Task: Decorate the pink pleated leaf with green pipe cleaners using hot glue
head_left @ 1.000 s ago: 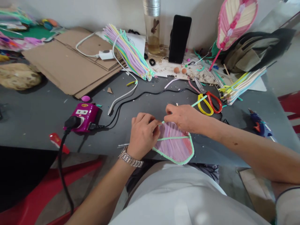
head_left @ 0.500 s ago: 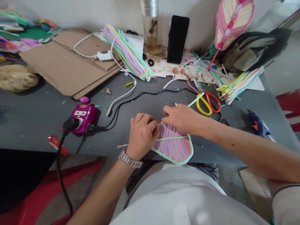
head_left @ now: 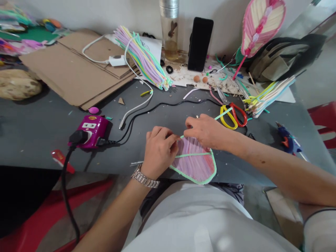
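A purple leaf-shaped piece [head_left: 195, 164] with a light green fuzzy edge and a green midline lies at the table's front edge. Its right part is reddish. My left hand [head_left: 160, 148], with a metal watch at the wrist, pinches the piece's upper left edge, fingertips on the green strip. My right hand [head_left: 207, 131] is closed on the green strip along the upper edge, a little right of my left fingertips. The strip's loose end [head_left: 224, 113] sticks out beyond my right hand, over the yellow scissor handle.
Scissors [head_left: 233, 115] lie right of centre, a glue gun [head_left: 290, 140] farther right. A purple power socket [head_left: 93, 131] and cardboard [head_left: 76, 73] are at left. Behind stand a bottle [head_left: 169, 35], a phone [head_left: 200, 43] and bundled fuzzy sticks [head_left: 144, 59].
My right hand has slid slightly right along the upper edge, showing more green strip between the hands. The strip's loose end has moved right. My left hand is nearly still.
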### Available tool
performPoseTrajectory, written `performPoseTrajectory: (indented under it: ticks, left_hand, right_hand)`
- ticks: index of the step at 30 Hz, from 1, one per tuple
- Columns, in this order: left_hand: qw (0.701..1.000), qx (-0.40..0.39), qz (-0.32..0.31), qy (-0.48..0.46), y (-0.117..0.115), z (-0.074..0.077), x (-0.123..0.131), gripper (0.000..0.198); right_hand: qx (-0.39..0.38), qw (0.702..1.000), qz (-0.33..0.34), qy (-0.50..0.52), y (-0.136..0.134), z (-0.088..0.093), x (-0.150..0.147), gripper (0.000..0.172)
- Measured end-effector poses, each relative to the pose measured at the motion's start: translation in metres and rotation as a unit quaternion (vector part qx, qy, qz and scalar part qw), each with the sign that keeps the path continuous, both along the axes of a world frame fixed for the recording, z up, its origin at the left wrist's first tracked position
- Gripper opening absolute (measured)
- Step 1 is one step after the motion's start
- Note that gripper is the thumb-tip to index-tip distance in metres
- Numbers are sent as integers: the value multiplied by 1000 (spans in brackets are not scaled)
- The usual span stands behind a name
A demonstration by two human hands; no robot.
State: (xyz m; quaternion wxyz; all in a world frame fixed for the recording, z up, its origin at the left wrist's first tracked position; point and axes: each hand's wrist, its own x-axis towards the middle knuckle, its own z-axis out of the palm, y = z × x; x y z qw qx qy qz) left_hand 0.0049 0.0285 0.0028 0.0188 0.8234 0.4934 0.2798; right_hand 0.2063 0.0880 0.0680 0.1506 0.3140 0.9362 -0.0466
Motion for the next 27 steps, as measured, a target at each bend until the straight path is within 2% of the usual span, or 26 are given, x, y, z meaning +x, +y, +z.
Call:
performPoseTrajectory:
  ticks: [7, 13, 16, 27]
  left_hand:
    - [1000, -3, 6, 7, 0, -1, 0, 16]
    - [1000, -1, 3, 6, 0, -1, 0, 15]
    - [1000, 1, 2, 5, 0, -2, 0, 15]
    - [1000, 1, 0, 5, 0, 0, 0, 15]
  right_hand:
    - [13, 1000, 11, -22, -1, 3, -6, 16]
    - [35, 999, -1, 36, 4, 0, 8, 27]
    - [46, 997, 2, 60, 5, -5, 15, 26]
    - [35, 999, 4, 35, 6, -10, 10, 27]
